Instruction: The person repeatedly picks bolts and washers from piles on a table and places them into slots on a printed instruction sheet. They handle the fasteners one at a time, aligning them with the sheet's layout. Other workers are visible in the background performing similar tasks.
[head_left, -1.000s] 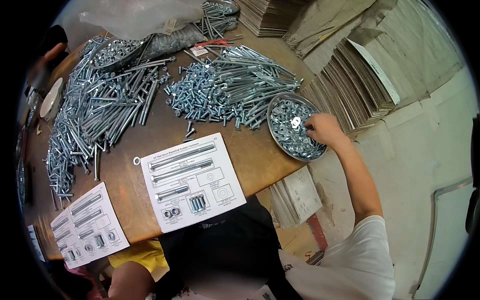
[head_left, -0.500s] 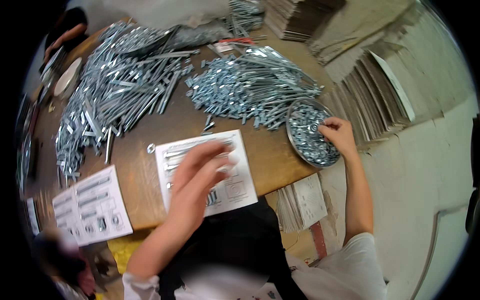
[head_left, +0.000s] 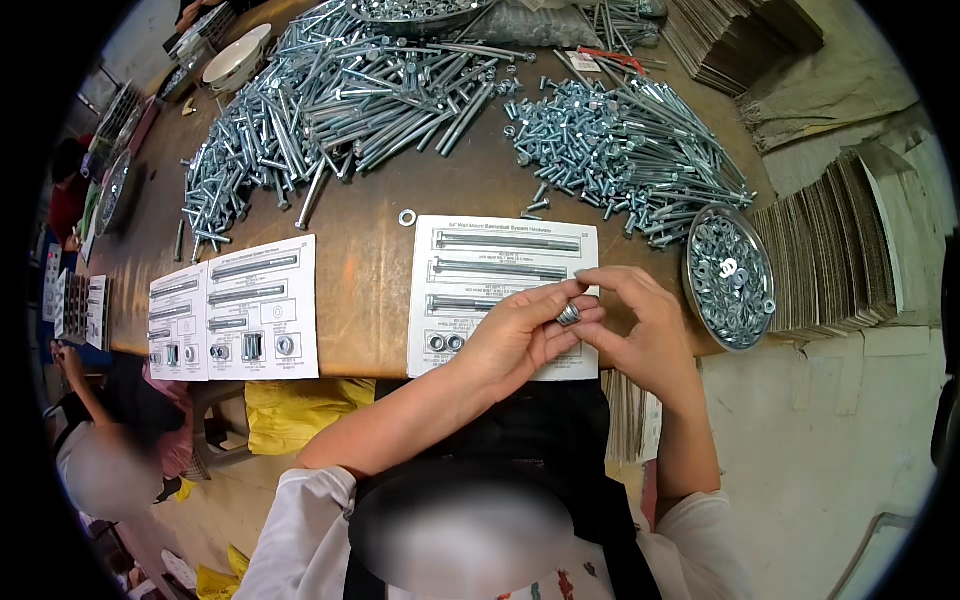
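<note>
Above the right part of a white sheet (head_left: 505, 222) my two hands meet over a small stack of metal washers (head_left: 568, 315). My left hand (head_left: 515, 335) is turned palm up, its fingers curled around the stack. From the right, my right hand (head_left: 645, 325) closes its thumb and fingertips about the same washers; part of its grip is hidden. Boxes on the sheet show long bolts and nuts; I cannot tell whether these are printed or real. Right of my hands, an oval metal bowl (head_left: 693, 285) holds many loose washers (head_left: 735, 270).
Behind the sheet lie heaps of long bolts (head_left: 330, 100) and short bolts (head_left: 600, 140). One nut (head_left: 407, 217) sits by the sheet's corner. Similar sheets (head_left: 262, 345) stand at left. Stacked cardboard (head_left: 830, 240) is beyond the bowl. Another person (head_left: 125, 420) is at lower left.
My right hand has left the washer bowl and come in to my left hand. My left hand has turned palm up and moved right. The view has shifted, so the table appears farther up.
</note>
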